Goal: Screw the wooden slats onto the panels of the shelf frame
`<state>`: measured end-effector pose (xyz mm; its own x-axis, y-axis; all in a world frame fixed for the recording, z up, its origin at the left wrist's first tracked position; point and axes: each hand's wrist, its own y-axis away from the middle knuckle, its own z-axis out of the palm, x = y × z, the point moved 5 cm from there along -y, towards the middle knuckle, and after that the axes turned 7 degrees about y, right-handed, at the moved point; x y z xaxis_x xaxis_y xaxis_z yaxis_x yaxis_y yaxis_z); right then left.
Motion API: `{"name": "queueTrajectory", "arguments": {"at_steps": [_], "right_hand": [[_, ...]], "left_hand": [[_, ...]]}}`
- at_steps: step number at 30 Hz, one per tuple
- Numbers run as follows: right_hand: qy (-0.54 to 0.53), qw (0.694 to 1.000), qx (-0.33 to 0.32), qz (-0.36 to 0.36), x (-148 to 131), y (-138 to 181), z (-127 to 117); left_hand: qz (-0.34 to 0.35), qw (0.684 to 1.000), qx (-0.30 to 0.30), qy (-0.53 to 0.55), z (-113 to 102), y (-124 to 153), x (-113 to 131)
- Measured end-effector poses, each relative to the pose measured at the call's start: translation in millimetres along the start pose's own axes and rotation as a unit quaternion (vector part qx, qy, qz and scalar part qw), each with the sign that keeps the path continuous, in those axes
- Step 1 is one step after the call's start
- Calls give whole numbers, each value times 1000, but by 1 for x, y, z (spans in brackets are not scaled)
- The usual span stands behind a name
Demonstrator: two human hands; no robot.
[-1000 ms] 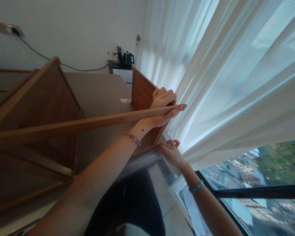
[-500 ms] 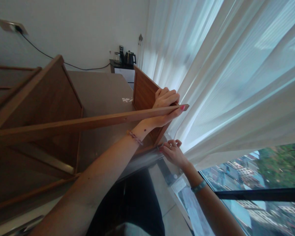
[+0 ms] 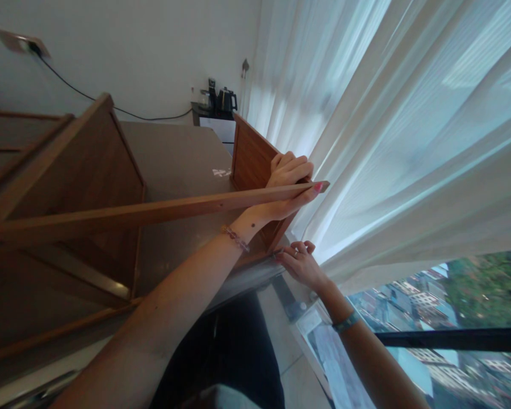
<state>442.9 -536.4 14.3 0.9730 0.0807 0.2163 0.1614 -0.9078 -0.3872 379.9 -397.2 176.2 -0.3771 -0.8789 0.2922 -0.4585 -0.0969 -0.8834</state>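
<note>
A wooden frame, lying on its side, spreads across the table. My left hand reaches under its long wooden rail and wraps around the right end, where the rail meets a wooden end panel. The thumb presses along the rail's tip. Lower down, my right hand is at the bottom corner of that panel, by the table edge. Its thumb and index finger are pinched together at the corner; a thin piece shows there, too small to name. A second wooden panel stands at the left end.
White curtains hang close on the right, beside a window. The grey tabletop extends behind the frame. A black kettle stands on a small cabinet at the back. A black cord runs along the wall from a socket.
The view has shifted very slightly. Both hands keep the same places on the wooden frame.
</note>
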Motion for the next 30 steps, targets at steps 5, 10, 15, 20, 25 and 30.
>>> {"name": "queueTrajectory", "arguments": {"at_steps": [5,10,15,20,25,30], "right_hand": [[0,1000,12,-8,-1,-1,-2],[3,1000,-5,-13,0,-1,0],[7,1000,8,-23,-1,-1,0],[35,998,7,-43,3,2,4],[62,994,20,-84,5,1,3],[36,997,3,-68,5,-4,1]], "left_hand": [[16,999,25,12,0,1,2],[1,999,40,15,2,2,0],[3,999,42,-3,5,3,-3],[5,999,47,-4,5,3,-3],[9,999,40,-33,6,3,-3],[20,998,62,-2,4,3,-2]]}}
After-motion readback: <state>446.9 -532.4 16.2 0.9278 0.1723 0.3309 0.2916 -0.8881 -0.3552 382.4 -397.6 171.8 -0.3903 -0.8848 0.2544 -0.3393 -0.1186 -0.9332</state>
